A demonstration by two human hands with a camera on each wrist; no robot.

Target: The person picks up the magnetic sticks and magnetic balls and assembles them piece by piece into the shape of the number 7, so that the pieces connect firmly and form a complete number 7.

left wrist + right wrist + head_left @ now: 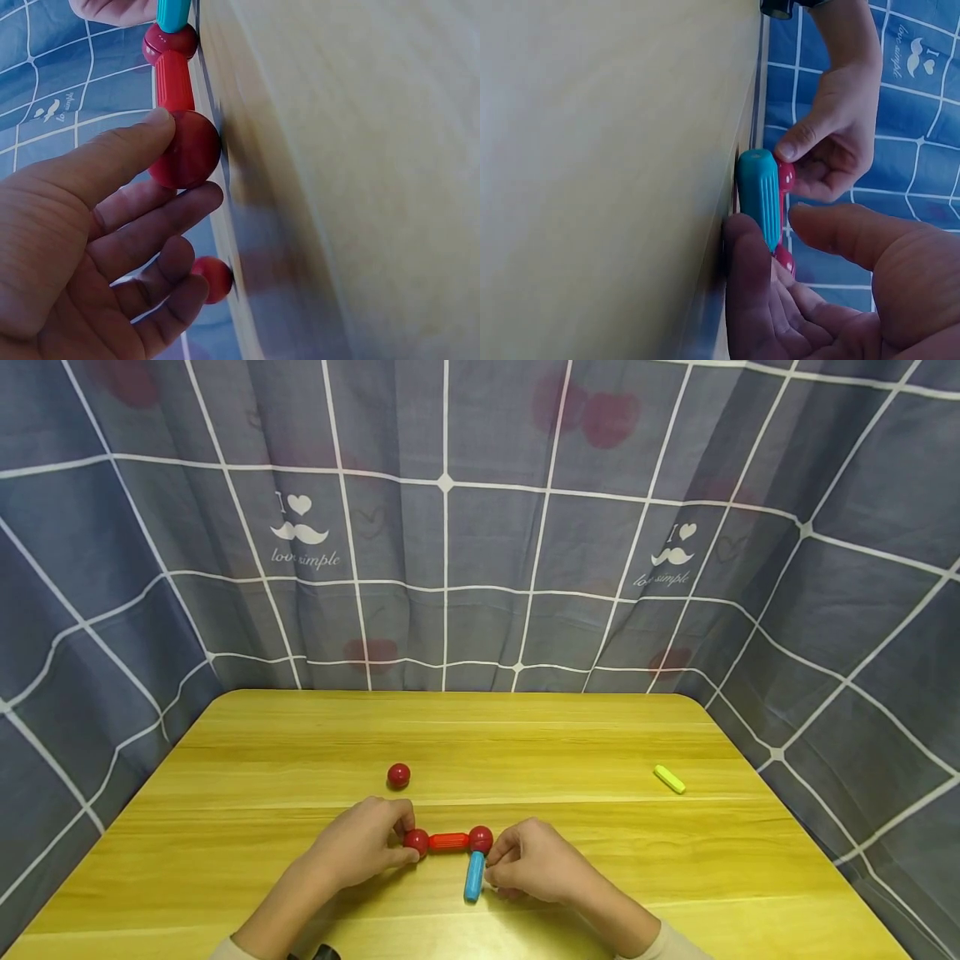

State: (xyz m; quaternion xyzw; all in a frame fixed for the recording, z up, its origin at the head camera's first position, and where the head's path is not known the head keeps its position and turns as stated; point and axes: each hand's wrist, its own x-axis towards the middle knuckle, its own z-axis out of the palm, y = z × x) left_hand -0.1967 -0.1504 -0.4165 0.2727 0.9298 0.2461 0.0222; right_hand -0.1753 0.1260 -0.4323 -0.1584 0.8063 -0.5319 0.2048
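Note:
A small assembly lies on the table: a red ball (416, 842), a ridged red rod (448, 842), a second red ball (481, 837) and a ridged blue rod (474, 877) angling off toward the near edge. My left hand (366, 843) pinches the left-end ball (187, 150) between thumb and fingers. At the other end, my right hand (538, 864) rests beside the blue rod (761, 191), its thumb held off and its fingertips right at the rod's ball end. Nothing is gripped between the right thumb and fingers.
Beyond my left hand a loose red ball (398, 776) sits on the wooden table (570, 752). A short yellow-green rod (669, 778) lies at the far right. Checked curtains (480, 543) hang behind and along both sides. A black object (326, 952) shows at the bottom edge.

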